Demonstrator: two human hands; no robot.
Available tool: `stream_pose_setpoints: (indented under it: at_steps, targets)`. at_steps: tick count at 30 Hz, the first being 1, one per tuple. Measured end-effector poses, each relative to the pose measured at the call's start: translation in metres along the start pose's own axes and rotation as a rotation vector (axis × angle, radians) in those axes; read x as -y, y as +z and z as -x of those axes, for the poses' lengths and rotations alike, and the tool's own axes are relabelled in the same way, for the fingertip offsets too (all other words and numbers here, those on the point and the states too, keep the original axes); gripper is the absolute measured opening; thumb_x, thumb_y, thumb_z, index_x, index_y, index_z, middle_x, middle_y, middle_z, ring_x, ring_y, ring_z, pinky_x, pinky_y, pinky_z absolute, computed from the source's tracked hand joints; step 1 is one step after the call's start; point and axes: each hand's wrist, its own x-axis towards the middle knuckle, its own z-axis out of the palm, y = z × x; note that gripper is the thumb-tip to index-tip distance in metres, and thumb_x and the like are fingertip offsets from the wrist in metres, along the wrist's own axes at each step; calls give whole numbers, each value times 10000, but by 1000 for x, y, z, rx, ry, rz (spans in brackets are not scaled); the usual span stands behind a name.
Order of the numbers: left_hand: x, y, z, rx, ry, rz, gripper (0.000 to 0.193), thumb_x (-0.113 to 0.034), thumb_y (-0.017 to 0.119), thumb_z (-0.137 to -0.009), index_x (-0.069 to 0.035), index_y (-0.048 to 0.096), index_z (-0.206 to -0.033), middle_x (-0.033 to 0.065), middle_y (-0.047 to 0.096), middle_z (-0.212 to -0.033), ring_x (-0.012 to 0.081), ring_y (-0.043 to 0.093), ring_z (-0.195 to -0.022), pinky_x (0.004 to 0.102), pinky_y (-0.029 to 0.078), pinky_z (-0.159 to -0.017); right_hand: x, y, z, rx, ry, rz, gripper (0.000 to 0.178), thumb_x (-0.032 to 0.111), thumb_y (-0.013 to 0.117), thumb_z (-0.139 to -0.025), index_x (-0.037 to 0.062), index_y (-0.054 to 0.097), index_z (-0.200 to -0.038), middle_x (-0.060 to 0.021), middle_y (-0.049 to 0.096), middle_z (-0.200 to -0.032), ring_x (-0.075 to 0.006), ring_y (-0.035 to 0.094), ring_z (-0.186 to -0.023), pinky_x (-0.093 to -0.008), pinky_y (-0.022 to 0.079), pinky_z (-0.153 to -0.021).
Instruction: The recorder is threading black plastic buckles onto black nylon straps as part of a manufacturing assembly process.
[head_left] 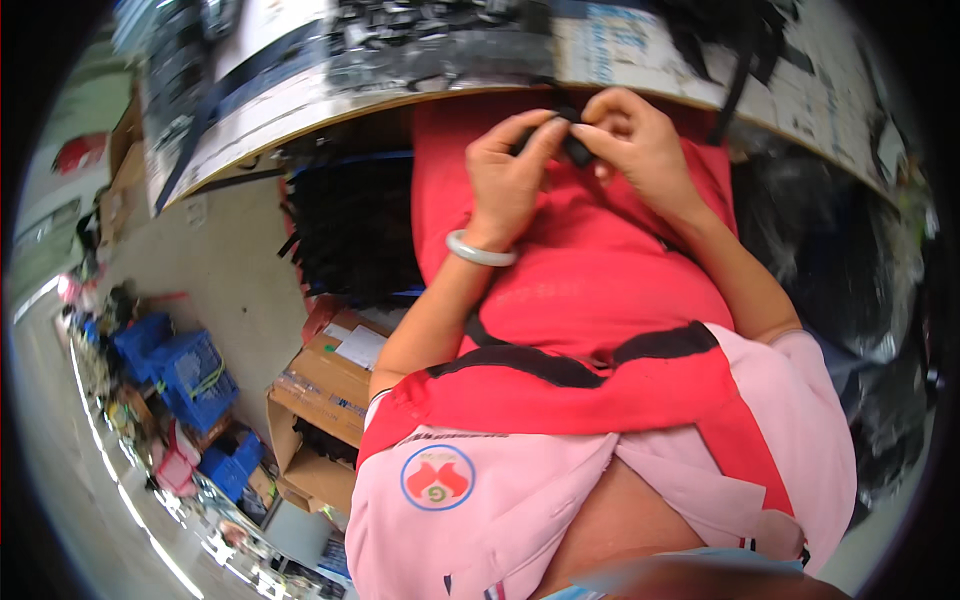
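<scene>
Both my hands meet over my red apron (590,240), just at the table's near edge. Between their fingertips is a small black piece (577,150), soft or strap-like, too blurred to name more exactly. My left hand (503,180), with a pale bangle on its wrist, pinches it from the left. From the other side my right hand (640,145) grips it between thumb and bent fingers. A thin black end runs up from it toward the table edge.
On the table (290,118) lies a heap of small shiny black parts (440,45). A black strap (738,80) hangs over the edge at right. Below left are dark stacked material (350,225), an open cardboard box (325,400) and blue crates (190,375); plastic-wrapped dark bags (830,260) stand at right.
</scene>
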Motion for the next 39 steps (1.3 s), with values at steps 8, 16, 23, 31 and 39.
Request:
stream_pose_setpoints:
  at_steps: [8,16,23,31,39]
  targets:
    - [12,-21,9,112,362,-76,125,-115,682,-844,-11,700,-910,56,652,-820,111,612,-772,259,490,-691,-11,-10,-8,347,333,-170,200,288,601,-940,90,578,-941,63,456,-631,-8,386,-453,-172,301,-385]
    - [-61,-115,79,163,192,-163,137,-155,693,-834,-53,717,-924,-27,628,-701,18,478,-543,193,342,-462,5,54,-36,464,87,-45,161,212,584,-952,75,566,-871,56,478,-630,-7,395,-491,-167,282,-426]
    - [-94,-201,138,-559,246,-548,242,-144,702,-824,-6,696,-1022,49,650,-840,108,591,-683,233,489,-560,-4,58,-31,535,-27,154,105,133,570,-953,46,592,-899,51,501,-645,-17,425,-518,-179,342,-463]
    - [-27,-81,72,269,133,17,655,0,725,-763,-11,407,-1335,88,605,-1029,144,598,-939,264,503,-837,5,85,-10,719,-159,281,28,40,612,-881,26,628,-863,28,577,-714,-21,489,-588,-190,374,-496]
    - [-23,-74,55,265,-87,164,562,-55,691,-815,-21,480,-1335,19,591,-829,70,517,-555,219,415,-467,-22,29,-18,612,309,-340,182,260,575,-963,84,556,-1005,69,442,-672,-1,361,-532,-139,319,-478]
